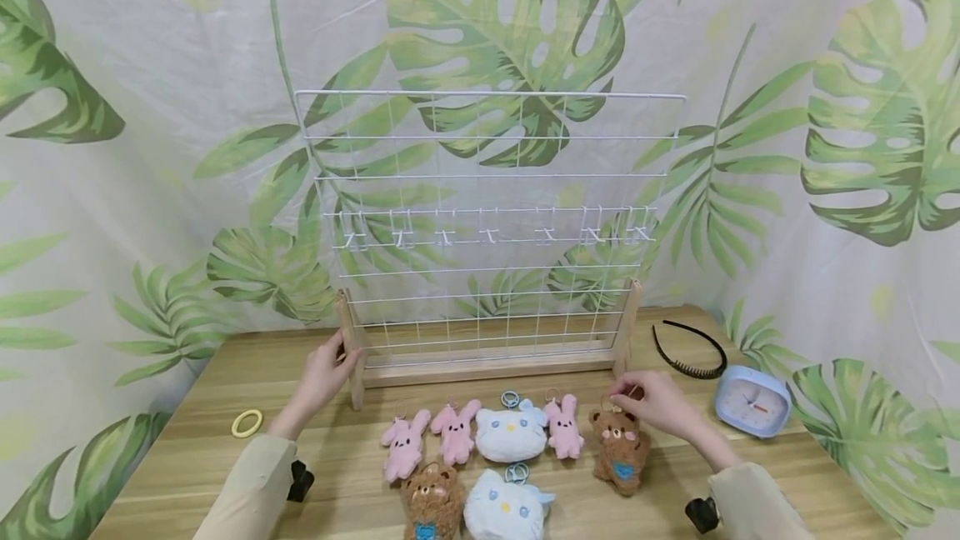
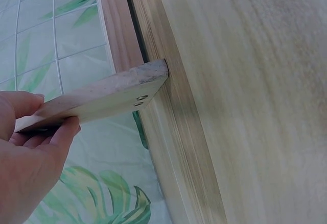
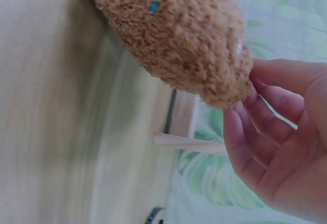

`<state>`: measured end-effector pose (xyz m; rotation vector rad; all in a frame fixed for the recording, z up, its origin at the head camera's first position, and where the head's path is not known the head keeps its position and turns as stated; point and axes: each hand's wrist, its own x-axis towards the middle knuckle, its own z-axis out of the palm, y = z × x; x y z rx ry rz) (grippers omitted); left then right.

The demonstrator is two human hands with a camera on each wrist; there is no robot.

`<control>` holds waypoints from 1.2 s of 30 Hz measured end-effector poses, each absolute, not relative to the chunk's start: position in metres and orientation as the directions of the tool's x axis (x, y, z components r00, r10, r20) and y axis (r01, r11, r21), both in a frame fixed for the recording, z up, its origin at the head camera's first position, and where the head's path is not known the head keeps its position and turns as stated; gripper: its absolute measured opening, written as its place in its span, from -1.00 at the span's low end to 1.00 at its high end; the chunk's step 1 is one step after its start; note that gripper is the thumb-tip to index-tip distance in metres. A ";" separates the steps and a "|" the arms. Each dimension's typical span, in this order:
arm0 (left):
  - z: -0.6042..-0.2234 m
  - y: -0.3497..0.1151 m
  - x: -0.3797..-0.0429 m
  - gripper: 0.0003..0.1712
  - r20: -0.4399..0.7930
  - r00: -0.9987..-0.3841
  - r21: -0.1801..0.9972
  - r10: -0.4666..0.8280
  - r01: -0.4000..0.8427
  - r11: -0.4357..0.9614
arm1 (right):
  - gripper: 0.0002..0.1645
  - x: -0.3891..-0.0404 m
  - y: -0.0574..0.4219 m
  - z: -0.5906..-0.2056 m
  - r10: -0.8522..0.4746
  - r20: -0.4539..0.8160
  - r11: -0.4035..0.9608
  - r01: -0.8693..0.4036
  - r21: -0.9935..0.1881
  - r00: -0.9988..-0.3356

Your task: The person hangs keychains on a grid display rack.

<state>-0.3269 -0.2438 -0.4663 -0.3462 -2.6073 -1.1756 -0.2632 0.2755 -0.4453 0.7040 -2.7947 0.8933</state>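
My left hand point(image 1: 330, 369) grips the left wooden upright point(image 2: 102, 94) of a white wire grid rack point(image 1: 491, 273), thumb on one side and fingers on the other. At the right, my right hand point(image 1: 656, 402) pinches the top of a brown plush bear keychain point(image 1: 621, 448) with a blue bow; the right wrist view shows its fuzzy body point(image 3: 189, 45) hanging from the fingertips. Left of it lie pink plush bunnies point(image 1: 405, 446), white-and-blue plush cats point(image 1: 512, 433) and another brown bear point(image 1: 433, 498). Several hooks point(image 1: 489, 235) hang in a row on the grid.
A yellow ring point(image 1: 247, 423) lies on the wooden table point(image 1: 187, 473) at the left. A black headband point(image 1: 697, 372) and a blue alarm clock point(image 1: 752, 402) are at the right. Behind the rack hangs a leaf-printed cloth point(image 1: 525, 40).
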 end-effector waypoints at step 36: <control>-0.466 -0.243 -0.325 -0.57 0.350 -0.929 0.690 0.122 0.344 0.637 | -0.91 -0.271 0.273 -0.342 -0.253 0.455 0.752 -0.469 -0.463 -0.854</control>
